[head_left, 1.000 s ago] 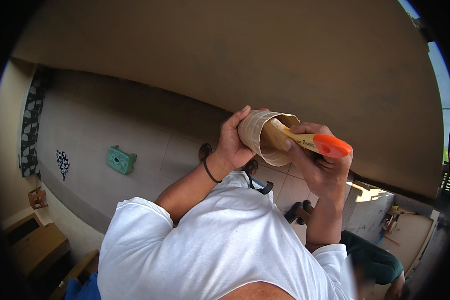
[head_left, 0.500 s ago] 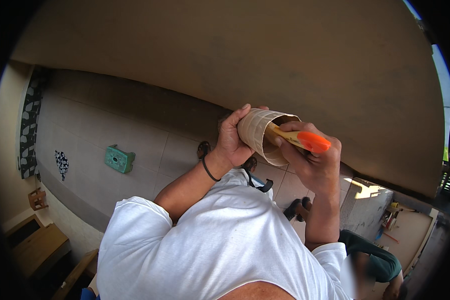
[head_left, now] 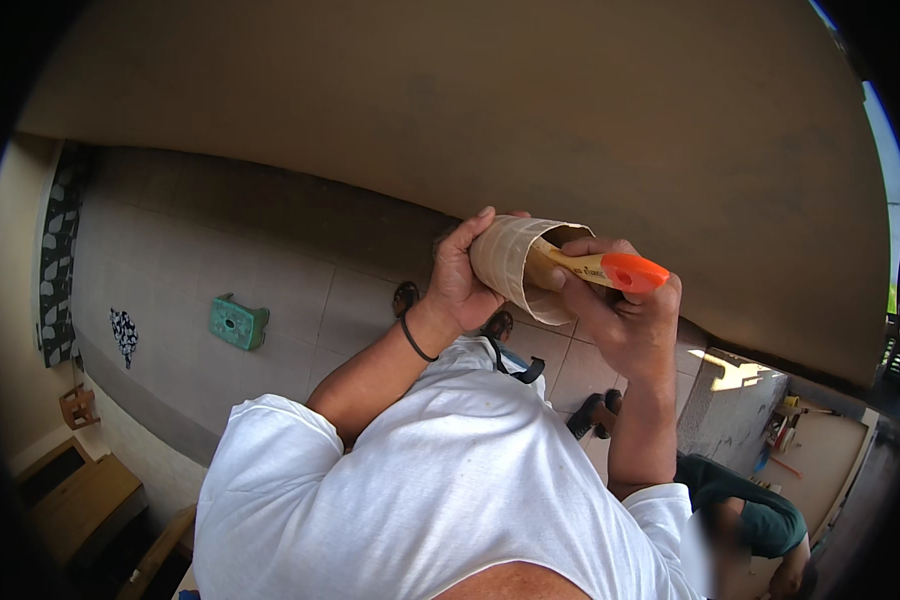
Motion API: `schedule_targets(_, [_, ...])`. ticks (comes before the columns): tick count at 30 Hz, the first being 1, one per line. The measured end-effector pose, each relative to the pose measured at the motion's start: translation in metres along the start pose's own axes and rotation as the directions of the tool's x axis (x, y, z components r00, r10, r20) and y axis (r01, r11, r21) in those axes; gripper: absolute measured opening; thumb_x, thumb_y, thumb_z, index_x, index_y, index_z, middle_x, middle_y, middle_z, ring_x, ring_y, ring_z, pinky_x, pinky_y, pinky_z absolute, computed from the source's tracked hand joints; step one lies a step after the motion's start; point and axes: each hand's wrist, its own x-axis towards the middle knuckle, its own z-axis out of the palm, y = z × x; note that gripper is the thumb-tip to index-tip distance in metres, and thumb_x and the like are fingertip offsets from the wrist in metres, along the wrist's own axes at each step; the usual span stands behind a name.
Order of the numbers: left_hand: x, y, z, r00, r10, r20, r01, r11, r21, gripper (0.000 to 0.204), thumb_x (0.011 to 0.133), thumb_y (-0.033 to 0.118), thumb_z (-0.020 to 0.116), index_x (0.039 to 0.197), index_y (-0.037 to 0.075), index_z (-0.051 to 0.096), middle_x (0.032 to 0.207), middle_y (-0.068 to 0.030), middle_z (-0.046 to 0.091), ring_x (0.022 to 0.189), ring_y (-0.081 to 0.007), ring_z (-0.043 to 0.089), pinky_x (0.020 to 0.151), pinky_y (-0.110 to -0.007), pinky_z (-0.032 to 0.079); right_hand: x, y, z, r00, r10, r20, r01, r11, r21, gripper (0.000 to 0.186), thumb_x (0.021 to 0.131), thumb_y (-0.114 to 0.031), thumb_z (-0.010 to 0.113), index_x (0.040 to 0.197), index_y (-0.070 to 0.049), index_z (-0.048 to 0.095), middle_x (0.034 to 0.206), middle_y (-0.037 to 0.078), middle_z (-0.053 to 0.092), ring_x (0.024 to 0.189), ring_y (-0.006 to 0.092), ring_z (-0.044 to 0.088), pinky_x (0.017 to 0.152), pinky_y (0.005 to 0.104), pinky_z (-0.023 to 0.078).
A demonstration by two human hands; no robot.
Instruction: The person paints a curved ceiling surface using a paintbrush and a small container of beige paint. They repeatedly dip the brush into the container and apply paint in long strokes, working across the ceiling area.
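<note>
My left hand (head_left: 455, 270) is wrapped round a pale, ribbed cylindrical container (head_left: 500, 255) with a ragged rim, tilted so its mouth faces right. My right hand (head_left: 625, 325) grips a paintbrush (head_left: 635, 272) by its cream handle with an orange end. The brush reaches into the container's mouth; its bristles are mostly hidden inside. Both hands are in front of my white shirt, below a large brown wall or panel (head_left: 440, 110) that fills the upper view.
On the tiled floor (head_left: 190, 250) are a green step stool (head_left: 238, 322) and a patterned cloth (head_left: 124, 338). Wooden furniture (head_left: 95, 500) stands at lower left. A person in dark green (head_left: 760, 520) is bent at lower right, near assorted items on a pale board (head_left: 820, 450). My sandalled feet show below the container.
My right hand and the brush have moved left and slightly up, further into the container. My left hand and the container have shifted slightly left and up, still gripped.
</note>
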Motion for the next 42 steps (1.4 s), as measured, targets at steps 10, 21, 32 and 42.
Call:
schedule_targets(10, [0.006,0.002,0.000,0.997,-0.055,-0.061,0.054,0.998,-0.026,0.045,0.106,0.042,0.064,0.128,0.003,0.070,0.130,-0.0144,0.074,0.123,-0.0295,0.071,0.109,-0.049,0.057,-0.018,-0.007,-0.009,0.952,0.120,-0.283,-0.054,0.972,0.230,0.020,0.093,0.003,0.082,0.111,0.006,0.074,0.096,0.010,0.077,0.078,0.0097,0.072,0.067,0.0246,0.061])
schedule_targets(21, [0.013,-0.002,-0.013,0.998,-0.066,-0.016,0.067,0.995,0.077,0.048,0.106,0.045,0.061,0.129,0.003,0.071,0.129,-0.0150,0.075,0.123,-0.0311,0.070,0.110,-0.050,0.055,-0.026,0.016,-0.002,0.927,-0.291,-0.239,0.269,0.956,-0.121,0.019,0.085,0.000,0.084,0.097,0.000,0.070,0.092,0.012,0.078,0.075,0.0239,0.077,0.062,0.0317,0.061])
schedule_targets(32, [0.018,-0.012,-0.004,0.984,-0.156,0.082,0.146,0.983,0.111,0.053,0.107,0.048,0.058,0.132,0.003,0.070,0.133,-0.0188,0.073,0.124,-0.0352,0.070,0.110,-0.050,0.055,-0.045,0.026,-0.012,0.877,-0.291,-0.383,0.290,0.955,-0.061,0.022,0.084,0.005,0.084,0.100,0.001,0.070,0.091,0.013,0.077,0.077,0.0245,0.077,0.066,0.0325,0.061])
schedule_targets(42, [0.030,-0.038,0.020,0.985,-0.169,-0.045,0.175,0.960,0.220,0.054,0.109,0.050,0.051,0.135,0.007,0.070,0.134,-0.0159,0.073,0.124,-0.0345,0.069,0.107,-0.053,0.057,-0.071,0.046,-0.028,0.848,0.034,-0.529,0.114,0.963,0.244,0.017,0.092,0.000,0.082,0.105,0.003,0.072,0.095,0.010,0.078,0.075,0.0143,0.075,0.063,0.0282,0.061])
